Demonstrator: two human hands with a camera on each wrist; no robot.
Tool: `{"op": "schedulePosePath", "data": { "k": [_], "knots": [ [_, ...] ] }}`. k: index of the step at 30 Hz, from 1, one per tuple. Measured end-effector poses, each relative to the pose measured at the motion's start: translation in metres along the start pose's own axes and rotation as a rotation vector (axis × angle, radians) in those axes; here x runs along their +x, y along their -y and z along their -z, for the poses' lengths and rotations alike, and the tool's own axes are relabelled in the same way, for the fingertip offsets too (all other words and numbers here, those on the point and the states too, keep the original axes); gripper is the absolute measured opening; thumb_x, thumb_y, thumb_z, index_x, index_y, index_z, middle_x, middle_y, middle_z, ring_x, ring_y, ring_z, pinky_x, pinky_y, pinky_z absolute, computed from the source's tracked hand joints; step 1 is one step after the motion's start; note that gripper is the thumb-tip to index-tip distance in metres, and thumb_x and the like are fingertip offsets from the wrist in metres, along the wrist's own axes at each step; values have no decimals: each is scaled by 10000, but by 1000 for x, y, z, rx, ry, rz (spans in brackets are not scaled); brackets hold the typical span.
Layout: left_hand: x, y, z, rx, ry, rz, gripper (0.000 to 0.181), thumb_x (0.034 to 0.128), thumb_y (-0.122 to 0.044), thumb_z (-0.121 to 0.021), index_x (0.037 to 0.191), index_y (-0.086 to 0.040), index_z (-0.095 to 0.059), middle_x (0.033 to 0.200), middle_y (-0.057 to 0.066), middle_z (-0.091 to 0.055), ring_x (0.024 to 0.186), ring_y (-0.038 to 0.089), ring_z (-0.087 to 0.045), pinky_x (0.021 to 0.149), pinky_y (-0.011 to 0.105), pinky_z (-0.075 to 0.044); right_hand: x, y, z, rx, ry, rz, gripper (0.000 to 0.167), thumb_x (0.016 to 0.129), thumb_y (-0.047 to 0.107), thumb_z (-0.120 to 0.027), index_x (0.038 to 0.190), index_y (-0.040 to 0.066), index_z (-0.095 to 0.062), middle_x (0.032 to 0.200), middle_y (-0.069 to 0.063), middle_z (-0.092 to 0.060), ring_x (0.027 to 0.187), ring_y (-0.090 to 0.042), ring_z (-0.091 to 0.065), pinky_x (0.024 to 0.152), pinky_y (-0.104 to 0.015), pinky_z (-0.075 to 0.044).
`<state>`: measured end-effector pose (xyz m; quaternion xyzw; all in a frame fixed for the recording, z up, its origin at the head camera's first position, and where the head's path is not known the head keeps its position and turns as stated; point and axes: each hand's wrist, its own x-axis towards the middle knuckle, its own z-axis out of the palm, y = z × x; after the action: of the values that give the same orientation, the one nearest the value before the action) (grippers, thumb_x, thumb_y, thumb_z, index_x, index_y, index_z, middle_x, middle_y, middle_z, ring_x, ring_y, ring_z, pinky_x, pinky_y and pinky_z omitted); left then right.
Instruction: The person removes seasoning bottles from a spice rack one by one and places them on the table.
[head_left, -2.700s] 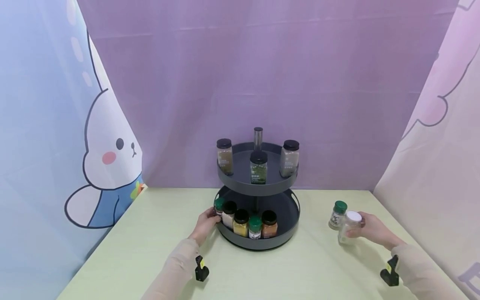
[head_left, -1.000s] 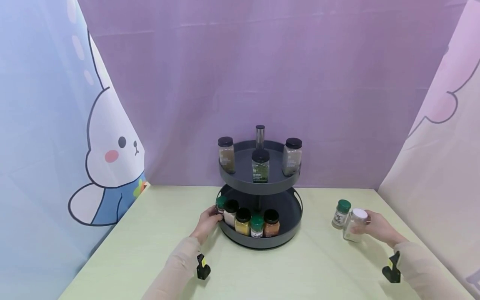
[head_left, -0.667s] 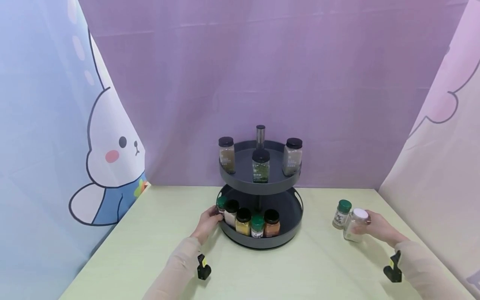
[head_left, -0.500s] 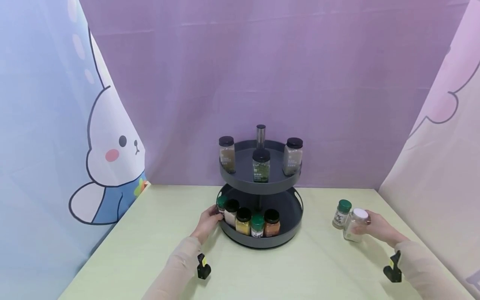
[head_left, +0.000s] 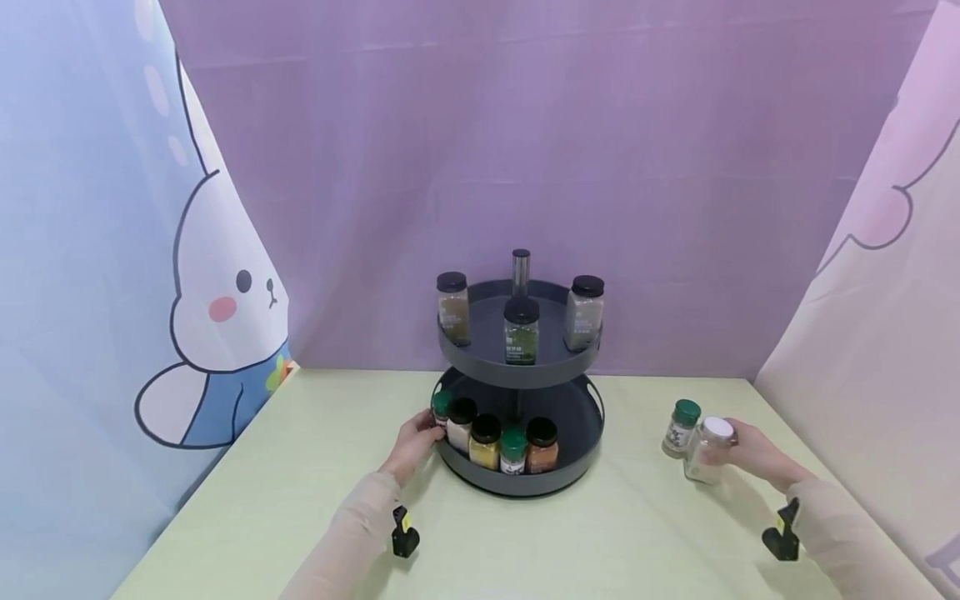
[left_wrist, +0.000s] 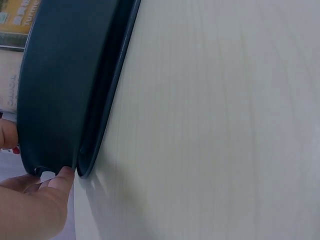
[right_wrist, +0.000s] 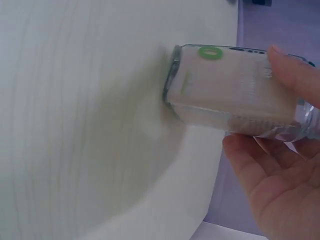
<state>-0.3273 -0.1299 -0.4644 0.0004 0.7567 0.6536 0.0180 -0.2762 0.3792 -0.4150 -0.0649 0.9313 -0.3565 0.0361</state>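
In the head view a dark two-tier turntable rack [head_left: 517, 483] stands mid-table. My left hand [head_left: 411, 446] grips the lower tray's rim [left_wrist: 60, 90] at its left side, with the thumb over the rim and fingers outside near the handle cutout. Beside that thumb is a green-capped jar [head_left: 442, 406]. My right hand [head_left: 753, 454] holds a clear, white-lidded spice jar [head_left: 707, 454] with pale contents, slightly tilted, between thumb and fingers. Its base is close to the tabletop; whether it touches is unclear. Just behind it stands another green-capped jar [head_left: 681, 429].
Several jars, including a yellow one [head_left: 484, 446] and an orange-brown one [head_left: 542, 450], line the lower tray's front left. Black-lidded jars stand on the upper tray [head_left: 517, 379], around a metal post [head_left: 521, 271]. A purple curtain [head_left: 525, 167] hangs behind the pale table [head_left: 337, 417].
Since the oldest frame the white-lidded jar has shifted slightly and tilted more in my right hand. The head view has drifted a little. My left hand stays on the tray's rim.
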Motion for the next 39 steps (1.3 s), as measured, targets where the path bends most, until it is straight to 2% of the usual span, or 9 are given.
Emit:
{"op": "schedulePosePath", "data": {
  "k": [10, 16, 21, 24, 28, 29, 31, 35, 39],
  "knots": [
    [-1, -1, -1, 11, -8, 11, 566, 864, -32, -464, 1396, 58, -292, 1374, 268, -392, 1254, 358, -414, 1022, 446, -393, 3, 11, 13, -38, -36, 50, 637, 828, 235, -658, 1273, -138, -395, 1223, -345, -481, 1071, -448, -518, 816, -522, -481],
    [-3, -3, -2, 8, -3, 7, 568, 870, -34, -463, 1399, 64, -280, 1384, 275, -376, 1265, 364, -399, 1033, 452, -380, 2, 31, 20, -66, -181, 123, 586, 870, 287, -617, 1268, -99, -428, 1242, -325, -489, 1119, -460, -486, 867, -496, -474],
    [-2, -2, -2, 14, -11, 12, 563, 866, -33, -466, 1392, 68, -292, 1373, 274, -389, 1257, 363, -408, 1025, 449, -389, 2, 53, 24, -101, -292, 191, 512, 871, 266, -620, 1232, -70, -482, 1189, -296, -542, 1078, -437, -518, 822, -252, -512],
    [-14, -17, -2, 14, -1, 8, 557, 864, -21, -459, 1383, 92, -289, 1367, 292, -384, 1254, 378, -406, 1027, 455, -384, 3, 64, 24, -95, -290, 206, 499, 868, 263, -625, 1233, -51, -492, 1181, -275, -558, 1043, -299, -575, 787, -125, -484],
    [-24, -30, -1, 1, 17, 9, 555, 858, -2, -457, 1374, 113, -286, 1361, 309, -380, 1249, 395, -403, 1032, 473, -371, 5, 75, 20, -105, -251, 230, 480, 867, 261, -627, 1221, -41, -511, 1183, -247, -572, 1035, -263, -593, 831, -203, -508],
    [-21, -26, -1, -2, 17, 11, 557, 856, -2, -461, 1374, 110, -289, 1359, 307, -384, 1246, 394, -408, 1031, 476, -372, 6, 78, 19, -108, -240, 229, 478, 867, 264, -626, 1220, -39, -514, 1186, -241, -573, 1054, -342, -573, 839, -232, -513],
    [-13, -17, -1, -7, 13, 15, 561, 855, -5, -469, 1378, 99, -294, 1359, 299, -390, 1244, 387, -414, 1027, 476, -377, 7, 83, 15, -89, -216, 233, 478, 864, 257, -630, 1221, -39, -514, 1193, -238, -570, 1066, -380, -564, 838, -287, -523],
    [-3, -5, -1, 7, -2, 8, 563, 858, -20, -475, 1385, 77, -302, 1358, 282, -402, 1234, 366, -431, 1016, 462, -392, 11, 91, 7, -24, -164, 244, 482, 855, 217, -642, 1231, -48, -497, 1202, -247, -556, 1068, -377, -560, 827, -287, -525],
    [-1, -1, -1, 17, -16, 5, 562, 857, -25, -473, 1387, 66, -308, 1354, 272, -413, 1227, 353, -442, 1012, 452, -399, 16, 99, -2, 4, -111, 274, 474, 858, 192, -636, 1234, -55, -487, 1196, -260, -554, 1080, -389, -548, 887, -428, -491]
  ]
}}
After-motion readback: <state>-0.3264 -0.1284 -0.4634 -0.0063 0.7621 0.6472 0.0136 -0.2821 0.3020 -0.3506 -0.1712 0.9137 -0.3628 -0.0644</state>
